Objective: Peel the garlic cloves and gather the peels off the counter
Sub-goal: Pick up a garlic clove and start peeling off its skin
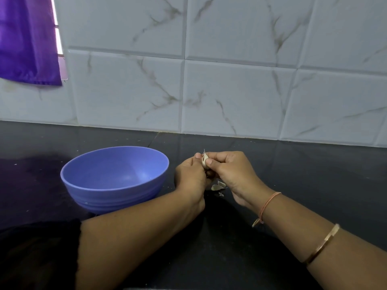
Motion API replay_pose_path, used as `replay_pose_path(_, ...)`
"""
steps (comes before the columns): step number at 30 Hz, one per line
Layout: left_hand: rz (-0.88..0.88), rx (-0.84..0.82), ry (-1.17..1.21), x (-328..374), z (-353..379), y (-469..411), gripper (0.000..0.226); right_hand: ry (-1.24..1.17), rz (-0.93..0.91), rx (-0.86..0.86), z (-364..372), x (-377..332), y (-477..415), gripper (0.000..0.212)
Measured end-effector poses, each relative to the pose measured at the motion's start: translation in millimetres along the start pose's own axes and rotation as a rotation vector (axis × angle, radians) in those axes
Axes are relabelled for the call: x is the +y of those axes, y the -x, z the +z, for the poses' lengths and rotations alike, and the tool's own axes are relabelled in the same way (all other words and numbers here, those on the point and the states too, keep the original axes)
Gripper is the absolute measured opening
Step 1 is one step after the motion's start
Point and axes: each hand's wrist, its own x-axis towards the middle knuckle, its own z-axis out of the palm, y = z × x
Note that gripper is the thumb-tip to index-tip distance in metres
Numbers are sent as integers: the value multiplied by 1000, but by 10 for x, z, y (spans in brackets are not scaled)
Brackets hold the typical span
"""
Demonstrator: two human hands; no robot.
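On counter (314,174), blue bowl (113,176), peels (217,186)

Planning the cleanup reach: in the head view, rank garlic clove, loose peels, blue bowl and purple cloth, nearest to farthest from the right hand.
1. Garlic clove, pinched in the right hand.
2. Loose peels, on the counter below it.
3. Blue bowl, past the left hand.
4. Purple cloth, far upper left.

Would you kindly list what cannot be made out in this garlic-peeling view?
Head view: garlic clove, mostly covered by fingers of the left hand and right hand; peeled extent unclear.
Head view: peels on the counter, partly behind the right hand; count unclear.
Head view: bowl, near inside hidden by its own front wall.
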Motion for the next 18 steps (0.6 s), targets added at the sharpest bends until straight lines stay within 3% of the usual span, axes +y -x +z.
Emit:
replay_pose_path(8,84,-20,-100,0,-16,-46,38,-182,108,-257,-290,-150,-75,15)
replay_pose_path(18,284,-10,-316,-37,-82,-81,19,-131,197,-198,-404,-144,-87,18)
